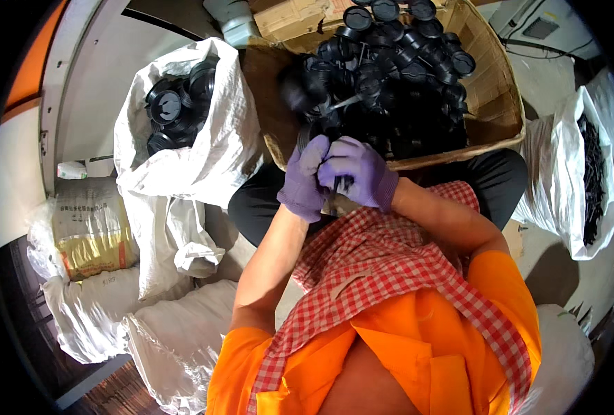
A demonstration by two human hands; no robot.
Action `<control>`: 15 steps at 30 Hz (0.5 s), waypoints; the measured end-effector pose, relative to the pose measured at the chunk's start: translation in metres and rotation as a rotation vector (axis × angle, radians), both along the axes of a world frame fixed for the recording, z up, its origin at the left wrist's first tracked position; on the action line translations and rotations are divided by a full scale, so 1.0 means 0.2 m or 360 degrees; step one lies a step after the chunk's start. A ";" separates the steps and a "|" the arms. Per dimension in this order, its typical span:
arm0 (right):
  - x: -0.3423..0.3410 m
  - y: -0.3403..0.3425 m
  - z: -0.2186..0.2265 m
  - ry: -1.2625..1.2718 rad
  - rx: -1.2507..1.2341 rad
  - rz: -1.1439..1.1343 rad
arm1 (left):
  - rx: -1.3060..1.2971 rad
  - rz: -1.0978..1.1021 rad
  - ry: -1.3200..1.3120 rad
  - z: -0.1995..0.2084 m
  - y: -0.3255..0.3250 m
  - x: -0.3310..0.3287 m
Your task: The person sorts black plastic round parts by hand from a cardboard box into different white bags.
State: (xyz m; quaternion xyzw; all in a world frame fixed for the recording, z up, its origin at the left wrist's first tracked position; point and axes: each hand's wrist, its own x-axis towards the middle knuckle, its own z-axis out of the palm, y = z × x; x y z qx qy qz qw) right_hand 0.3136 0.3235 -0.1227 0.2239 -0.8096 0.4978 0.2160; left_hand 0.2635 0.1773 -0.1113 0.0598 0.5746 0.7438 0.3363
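Observation:
Both my hands wear purple gloves and meet in front of my lap, at the near edge of a cardboard box (504, 83). My left hand (303, 181) is closed, its fingers pressed against those of my right hand (359, 171), which is curled shut as well. Between them a small black plastic part (344, 184) shows only in bits; its full shape is hidden by the gloves. Heaped in the box are many black plastic parts (390, 76) with round, cap-like ends, some with stems. At the heap's left side one dark shape is smeared by motion.
To the left stands an open white woven sack (231, 131) with round black caps (166, 107) in it. Another white sack (542, 166) at the right holds thin black sticks (590, 173). Packed bags (92, 235) lie at the lower left. My legs flank the box's near side.

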 end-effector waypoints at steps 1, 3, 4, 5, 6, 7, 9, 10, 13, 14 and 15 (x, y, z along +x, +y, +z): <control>0.05 0.00 0.00 -0.0226 -0.0453 -0.0016 | 0.0106 0.0056 -0.0087 -0.06 -0.01 0.02; 0.14 0.02 -0.02 -0.0642 -0.1366 -0.0049 | 0.0039 0.0096 -0.0225 -0.06 -0.02 0.00; 0.17 0.09 -0.15 -0.0996 -0.1697 -0.0085 | -0.0069 0.0115 -0.0220 -0.06 -0.05 0.01; 0.21 0.12 -0.15 -0.1049 -0.1509 -0.0243 | -0.0189 0.0143 -0.0233 -0.05 -0.07 0.03; 0.24 0.14 -0.14 -0.1097 -0.1317 -0.0399 | -0.0296 0.0163 -0.0284 -0.03 -0.10 0.05; 0.25 0.15 -0.13 -0.1141 -0.1121 -0.0551 | -0.0414 0.0201 -0.0470 0.00 -0.13 0.07; 0.27 0.15 -0.08 -0.0329 -0.0409 -0.0224 | -0.0518 -0.0128 -0.0569 0.04 -0.14 0.11; 0.28 0.16 -0.04 -0.0371 -0.0177 -0.0035 | -0.0562 -0.0252 -0.0578 0.07 -0.12 0.14; 0.27 0.19 -0.01 -0.0465 0.0115 0.0282 | -0.0411 -0.0110 -0.0967 0.12 -0.12 0.16; 0.28 0.19 0.01 -0.0507 0.0095 0.0287 | -0.0374 -0.0126 -0.0965 0.14 -0.13 0.17; 0.27 0.18 0.05 -0.0549 0.0075 0.0292 | -0.0337 -0.0142 -0.0963 0.15 -0.14 0.17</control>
